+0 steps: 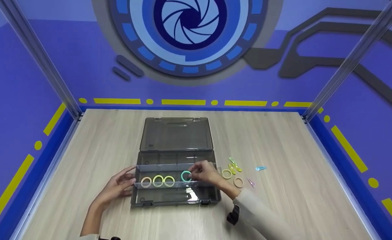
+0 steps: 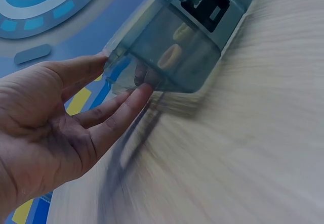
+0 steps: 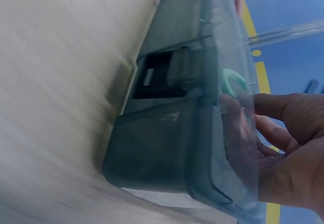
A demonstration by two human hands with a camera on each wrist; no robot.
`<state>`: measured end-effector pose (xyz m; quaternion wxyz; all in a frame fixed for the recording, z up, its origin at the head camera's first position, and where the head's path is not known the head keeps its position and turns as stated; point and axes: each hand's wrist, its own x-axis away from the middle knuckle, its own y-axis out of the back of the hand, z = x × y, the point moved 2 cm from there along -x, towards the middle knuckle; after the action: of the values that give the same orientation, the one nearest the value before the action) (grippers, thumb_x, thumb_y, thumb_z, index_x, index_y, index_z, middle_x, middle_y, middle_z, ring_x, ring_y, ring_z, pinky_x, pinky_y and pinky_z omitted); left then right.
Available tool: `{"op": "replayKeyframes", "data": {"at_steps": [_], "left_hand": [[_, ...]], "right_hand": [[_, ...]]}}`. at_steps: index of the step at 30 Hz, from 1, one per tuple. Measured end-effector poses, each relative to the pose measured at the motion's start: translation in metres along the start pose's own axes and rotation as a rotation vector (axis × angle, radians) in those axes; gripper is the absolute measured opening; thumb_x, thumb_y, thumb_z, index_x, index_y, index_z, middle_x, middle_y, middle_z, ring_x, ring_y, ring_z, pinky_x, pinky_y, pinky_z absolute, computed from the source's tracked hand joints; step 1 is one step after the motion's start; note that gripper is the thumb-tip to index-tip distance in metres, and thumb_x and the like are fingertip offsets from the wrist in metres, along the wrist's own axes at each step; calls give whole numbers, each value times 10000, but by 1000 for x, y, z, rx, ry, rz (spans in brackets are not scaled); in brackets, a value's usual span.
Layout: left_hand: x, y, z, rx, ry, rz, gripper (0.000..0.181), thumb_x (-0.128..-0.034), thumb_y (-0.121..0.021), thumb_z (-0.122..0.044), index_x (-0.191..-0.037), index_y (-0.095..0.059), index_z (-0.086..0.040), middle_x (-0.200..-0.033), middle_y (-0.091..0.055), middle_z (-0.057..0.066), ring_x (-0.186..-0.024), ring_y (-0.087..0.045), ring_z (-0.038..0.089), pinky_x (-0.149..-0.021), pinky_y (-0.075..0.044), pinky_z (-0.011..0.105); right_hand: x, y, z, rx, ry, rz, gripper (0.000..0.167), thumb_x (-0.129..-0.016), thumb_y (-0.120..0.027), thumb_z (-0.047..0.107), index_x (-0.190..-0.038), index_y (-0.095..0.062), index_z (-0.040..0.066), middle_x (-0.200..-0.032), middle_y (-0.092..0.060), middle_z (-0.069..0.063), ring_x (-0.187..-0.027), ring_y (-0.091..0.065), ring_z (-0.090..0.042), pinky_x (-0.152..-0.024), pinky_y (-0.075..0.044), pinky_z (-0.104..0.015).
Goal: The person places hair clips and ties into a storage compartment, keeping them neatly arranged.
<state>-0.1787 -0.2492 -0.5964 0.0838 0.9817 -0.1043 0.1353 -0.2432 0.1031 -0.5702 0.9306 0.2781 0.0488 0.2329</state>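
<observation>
A dark transparent case (image 1: 176, 200) lies with its lid (image 1: 176, 135) folded back. In its middle compartment stand an orange ring (image 1: 146, 182) and two yellow rings (image 1: 158, 181) toward the left. My right hand (image 1: 204, 173) pinches a green ring (image 1: 185, 176) inside the same compartment; the right wrist view shows the ring (image 3: 233, 83) at the fingertips of that hand (image 3: 288, 148), seen through a clear divider. My left hand (image 1: 116, 186) touches the case's left side with spread, slightly bent fingers, and in the left wrist view the hand (image 2: 71, 118) rests against the case corner (image 2: 177, 62).
Right of the case on the wooden table (image 1: 282, 200) lie two pale orange rings (image 1: 238, 182), yellow and green hair clips (image 1: 235, 166), a blue clip (image 1: 260, 168) and a pink clip (image 1: 251, 182). Blue patterned walls (image 1: 196, 90) stand around the table.
</observation>
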Motion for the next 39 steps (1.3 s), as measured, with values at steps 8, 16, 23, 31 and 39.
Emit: {"op": "replayKeyframes", "data": {"at_steps": [8,16,23,31,39], "left_hand": [[-7,-1,-2,-8,-2,-35,642,-1030,-627,-258,-1598,-349,-148,-1478,-452,277,-1233,-610,328,-828,-607,382],[-11,-1,-4,-11,5,-36,639,-1023,-638,-262,-1591,-367,-151,-1463,-455,265,-1227,-599,312,-830,-609,399],[-14,-1,-6,-27,0,-43,614,-1027,-631,-241,-1584,-384,-162,-1449,-477,265,-1217,-617,324,-835,-615,424],[-18,-2,-8,-25,-13,-33,613,-1030,-622,-216,-1586,-373,-145,-1438,-481,272,-1172,-614,272,-802,-614,383],[-14,-2,-7,-30,-26,-17,633,-1034,-618,-202,-1595,-341,-112,-1430,-477,293,-1225,-586,326,-826,-617,432]], "right_hand": [[-4,-12,1,47,74,6,115,-841,-751,-39,-950,-742,-76,-851,-763,-203,-670,-572,-30,-596,-458,-137],[-6,-18,2,100,129,5,111,-817,-744,-80,-924,-736,-106,-810,-754,-222,-679,-683,-209,-578,-463,-144],[-11,-22,2,114,79,8,111,-821,-751,-60,-928,-747,-92,-803,-757,-196,-648,-545,-36,-575,-437,-145],[-11,-18,2,122,75,-7,97,-815,-744,-78,-910,-746,-99,-819,-767,-191,-678,-610,-101,-578,-460,-160],[-3,-8,4,68,76,8,118,-848,-708,-76,-956,-757,-77,-862,-776,-196,-743,-724,-232,-610,-520,-173]]}}
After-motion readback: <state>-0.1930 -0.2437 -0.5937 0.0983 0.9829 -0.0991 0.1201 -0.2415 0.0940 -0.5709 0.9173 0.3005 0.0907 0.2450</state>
